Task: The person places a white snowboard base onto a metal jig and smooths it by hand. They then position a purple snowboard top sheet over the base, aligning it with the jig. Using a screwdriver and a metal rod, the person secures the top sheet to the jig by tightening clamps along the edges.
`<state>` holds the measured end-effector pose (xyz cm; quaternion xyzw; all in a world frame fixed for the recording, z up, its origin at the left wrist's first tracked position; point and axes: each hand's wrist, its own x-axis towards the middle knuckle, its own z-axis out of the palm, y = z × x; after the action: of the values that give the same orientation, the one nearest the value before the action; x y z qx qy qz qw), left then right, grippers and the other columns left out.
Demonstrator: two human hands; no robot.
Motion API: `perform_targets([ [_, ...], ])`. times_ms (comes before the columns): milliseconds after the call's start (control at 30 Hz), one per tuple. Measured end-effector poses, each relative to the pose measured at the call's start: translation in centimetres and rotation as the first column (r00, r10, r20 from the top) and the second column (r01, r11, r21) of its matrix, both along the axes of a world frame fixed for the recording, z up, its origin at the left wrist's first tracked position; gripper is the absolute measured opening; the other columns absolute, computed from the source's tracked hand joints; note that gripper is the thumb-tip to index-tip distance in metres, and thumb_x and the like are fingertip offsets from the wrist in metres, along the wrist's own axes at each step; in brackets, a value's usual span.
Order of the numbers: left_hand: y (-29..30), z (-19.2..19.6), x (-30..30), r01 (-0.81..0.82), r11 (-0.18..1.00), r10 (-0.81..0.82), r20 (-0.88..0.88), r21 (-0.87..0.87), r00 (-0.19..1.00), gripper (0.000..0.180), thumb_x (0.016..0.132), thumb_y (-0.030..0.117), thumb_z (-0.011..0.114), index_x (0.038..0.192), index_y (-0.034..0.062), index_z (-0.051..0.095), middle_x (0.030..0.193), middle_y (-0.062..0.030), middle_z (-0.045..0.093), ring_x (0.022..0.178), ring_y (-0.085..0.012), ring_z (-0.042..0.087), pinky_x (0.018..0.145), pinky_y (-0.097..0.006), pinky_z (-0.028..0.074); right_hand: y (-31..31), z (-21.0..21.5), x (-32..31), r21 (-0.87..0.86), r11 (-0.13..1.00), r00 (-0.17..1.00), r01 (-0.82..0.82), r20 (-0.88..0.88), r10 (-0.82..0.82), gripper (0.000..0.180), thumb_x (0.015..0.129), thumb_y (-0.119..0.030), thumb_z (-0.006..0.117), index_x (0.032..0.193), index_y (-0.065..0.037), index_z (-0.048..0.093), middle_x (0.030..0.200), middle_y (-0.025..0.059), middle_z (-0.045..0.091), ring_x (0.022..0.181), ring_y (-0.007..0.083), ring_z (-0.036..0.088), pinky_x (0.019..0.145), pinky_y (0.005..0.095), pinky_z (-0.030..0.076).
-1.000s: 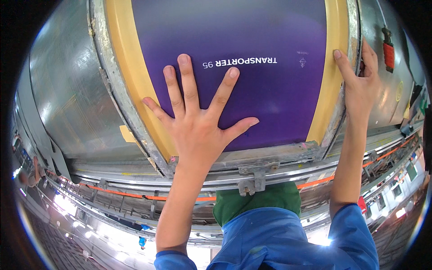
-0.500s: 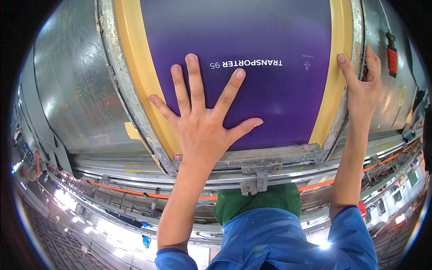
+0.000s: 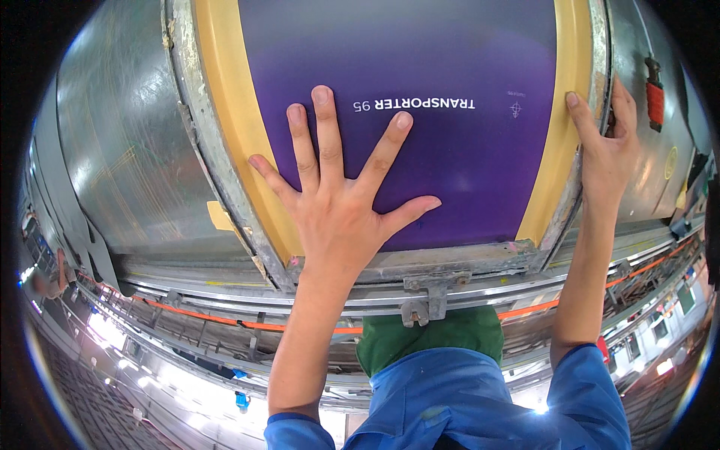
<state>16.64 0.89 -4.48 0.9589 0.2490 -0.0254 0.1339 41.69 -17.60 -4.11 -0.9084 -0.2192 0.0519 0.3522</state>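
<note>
A purple printed sheet with white lettering (image 3: 465, 172) lies inside a worn metal frame (image 3: 204, 124), bordered by yellow strips (image 3: 541, 191) on its left and right. My left hand (image 3: 337, 199) rests flat with fingers spread, over the sheet's near left part; its little finger reaches the left yellow strip. At the frame's right rail is my right hand (image 3: 606, 154), its thumb on the yellow strip and its fingers over the rail's outer side. The fingertips there are partly hidden. A metal bracket (image 3: 427, 292) sits at the middle of the frame's near edge.
A tool with a red and black handle (image 3: 655, 101) lies on the grey surface to the right. Another grey metal surface (image 3: 112, 150) stretches out at left. Rails with an orange strip (image 3: 300, 328) run along the near side. A person (image 3: 52, 277) is at the far left.
The sheet, the frame's far part and my left hand appear very slightly further right in the picture. Both hands keep the same places on the sheet and frame.
</note>
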Motion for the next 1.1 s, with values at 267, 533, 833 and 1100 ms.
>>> perform_targets([
  [267, 0.06, 0.04, -0.06, 0.004, 1.0, -0.004, 0.0, -0.007, 1.0, 0.097, 0.065, 0.089, 0.066, 0.149, 0.0423, 0.054, 0.17, -0.023, 0.017, 0.157, -0.045, 0.01, 0.113, -0.079, 0.001, -0.05, 0.15, -0.02, 0.0, 1.0, 1.0, 0.006, -0.012, -0.006, 0.059, 0.086, -0.022, 0.083, 0.136, 0.003, 0.063, 0.126, 0.0096, 0.061, 0.111, 0.0162, 0.061, 0.099, 0.0293, 0.047],
  [533, 0.0, 0.1, -0.1, 0.001, 1.0, -0.001, 0.005, 0.006, 1.0, 0.097, 0.065, 0.089, 0.065, 0.149, 0.0393, 0.056, 0.169, -0.0245, 0.018, 0.157, -0.0457, 0.012, 0.114, -0.078, 0.001, 0.07, 0.27, 0.09, -0.021, 1.0, 1.0, 0.007, 0.002, -0.007, 0.062, 0.085, -0.023, 0.084, 0.136, 0.005, 0.062, 0.126, 0.01, 0.061, 0.112, 0.0162, 0.061, 0.1, 0.0291, 0.047],
  [833, -0.06, 0.09, 0.07, 0.005, 1.0, -0.005, 0.003, 0.001, 1.0, 0.098, 0.065, 0.089, 0.066, 0.149, 0.0397, 0.055, 0.17, -0.0245, 0.017, 0.157, -0.0459, 0.011, 0.113, -0.079, 0.001, 0.02, 0.11, 0.04, -0.027, 0.999, 1.0, 0.025, 0.004, -0.025, 0.065, 0.086, -0.024, 0.084, 0.137, 0.008, 0.06, 0.129, 0.0117, 0.061, 0.112, 0.0167, 0.061, 0.1, 0.0294, 0.047],
  [1100, -0.03, 0.11, 0.03, 0.011, 1.0, -0.011, 0.002, 0.004, 1.0, 0.098, 0.066, 0.087, 0.067, 0.151, 0.0397, 0.053, 0.17, -0.0248, 0.017, 0.157, -0.0461, 0.011, 0.113, -0.079, 0.003, 0.12, 0.08, -0.08, 0.005, 1.0, 1.0, 0.016, 0.0, -0.016, 0.062, 0.086, -0.022, 0.084, 0.137, 0.006, 0.061, 0.128, 0.0104, 0.061, 0.111, 0.0158, 0.061, 0.1, 0.0291, 0.047],
])
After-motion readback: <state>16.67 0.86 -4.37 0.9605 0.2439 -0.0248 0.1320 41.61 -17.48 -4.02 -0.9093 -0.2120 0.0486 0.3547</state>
